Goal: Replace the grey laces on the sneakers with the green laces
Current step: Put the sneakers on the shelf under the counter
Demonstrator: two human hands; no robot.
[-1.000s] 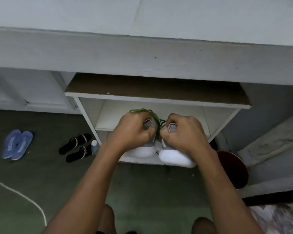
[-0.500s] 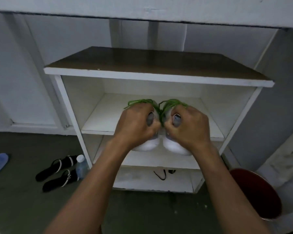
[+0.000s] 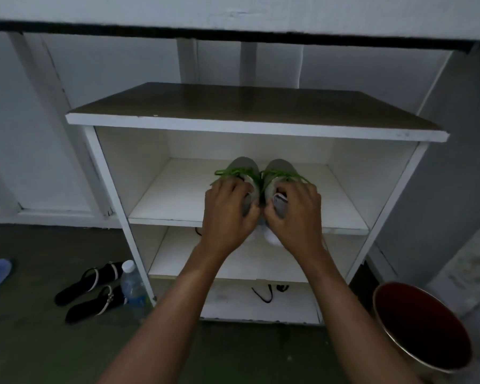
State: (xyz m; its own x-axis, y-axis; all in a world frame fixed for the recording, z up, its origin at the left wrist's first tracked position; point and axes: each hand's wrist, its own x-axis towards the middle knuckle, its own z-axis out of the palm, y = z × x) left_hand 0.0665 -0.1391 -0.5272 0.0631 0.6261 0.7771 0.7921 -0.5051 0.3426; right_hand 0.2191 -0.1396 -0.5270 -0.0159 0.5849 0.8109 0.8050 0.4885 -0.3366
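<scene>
Sneakers (image 3: pixel 281 166), two, with green laces (image 3: pixel 233 171): left hand (image 3: pixel 227 214) grips one, right hand (image 3: pixel 295 214) the other.

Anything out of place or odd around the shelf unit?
Minor only. A loose dark cord lies tangled on the bottom shelf, and a water bottle stands on the floor beside the black sandals. The sneakers, green laces in, sit side by side; nothing odd there.
</scene>
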